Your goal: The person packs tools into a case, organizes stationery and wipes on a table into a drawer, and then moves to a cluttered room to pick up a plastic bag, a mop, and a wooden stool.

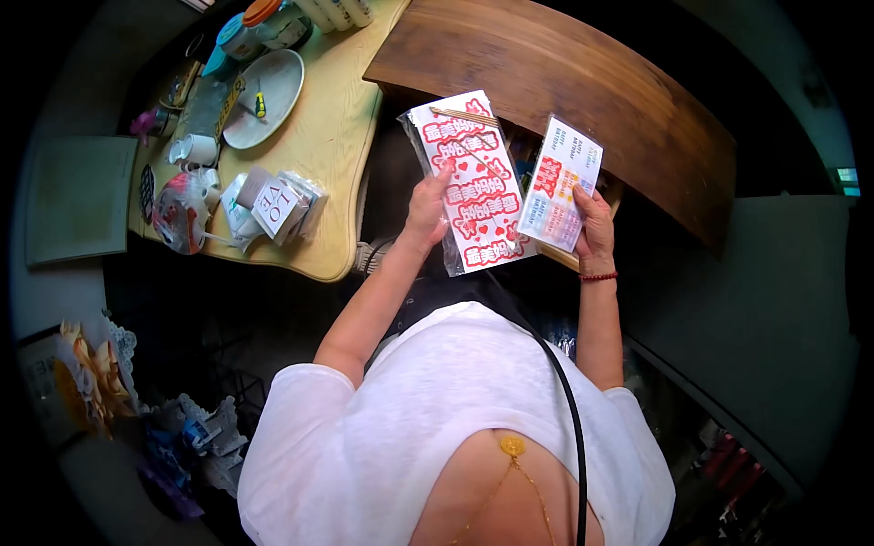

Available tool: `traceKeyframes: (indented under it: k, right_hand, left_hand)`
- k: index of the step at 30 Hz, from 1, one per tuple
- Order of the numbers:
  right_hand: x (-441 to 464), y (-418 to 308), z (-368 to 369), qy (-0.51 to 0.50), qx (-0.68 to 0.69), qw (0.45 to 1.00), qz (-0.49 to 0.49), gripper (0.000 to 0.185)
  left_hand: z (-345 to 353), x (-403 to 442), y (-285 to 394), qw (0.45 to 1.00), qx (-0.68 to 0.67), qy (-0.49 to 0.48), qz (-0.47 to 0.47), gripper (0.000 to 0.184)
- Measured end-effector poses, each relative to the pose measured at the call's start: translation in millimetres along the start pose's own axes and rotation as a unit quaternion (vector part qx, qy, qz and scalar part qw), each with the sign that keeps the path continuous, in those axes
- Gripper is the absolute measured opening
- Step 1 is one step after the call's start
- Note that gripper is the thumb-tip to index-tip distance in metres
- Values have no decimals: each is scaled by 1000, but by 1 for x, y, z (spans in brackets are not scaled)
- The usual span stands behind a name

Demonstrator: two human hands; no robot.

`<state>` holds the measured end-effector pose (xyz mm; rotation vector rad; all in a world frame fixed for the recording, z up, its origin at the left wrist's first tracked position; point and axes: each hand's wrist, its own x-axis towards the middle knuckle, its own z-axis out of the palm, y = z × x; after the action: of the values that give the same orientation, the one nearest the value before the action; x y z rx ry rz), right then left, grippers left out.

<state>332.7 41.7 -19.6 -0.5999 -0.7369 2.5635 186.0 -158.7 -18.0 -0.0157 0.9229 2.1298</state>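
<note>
Head view: A person in a white T-shirt [473,364] grips a clear-plastic packet of red-lettered sheets [480,202] in the left hand [430,205] and a smaller pastel "birthday" sheet [562,155] in the right hand [594,221], near a smooth, dark wooden desktop [583,86]. Edge grips apparently leave the flat printed faces readable. Thin tan sticks [466,116] cross the packet. On the pale, curved-edge worktop [341,173], a round plate [284,82] holds a yellow-handled tool [260,105], perhaps to stop it rolling, near a plastic-wrapped "LOVE" bundle [275,207].
</note>
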Motion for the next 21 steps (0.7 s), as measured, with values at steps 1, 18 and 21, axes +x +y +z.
traceKeyframes:
  k: [1, 18, 21]
  right_hand:
    - [-1, -2, 5, -10, -28, 1000, 1, 24]
    - [54, 187, 196, -228, -426, 871, -92, 15]
    - [59, 256, 216, -301, -555, 768, -105, 28]
  left_hand:
    - [0, 1, -1, 1000, 1, 3, -4, 32]
    - [-111, -127, 115, 926, -22, 244, 286, 22]
    - [-165, -193, 146, 899, -90, 252, 347, 29]
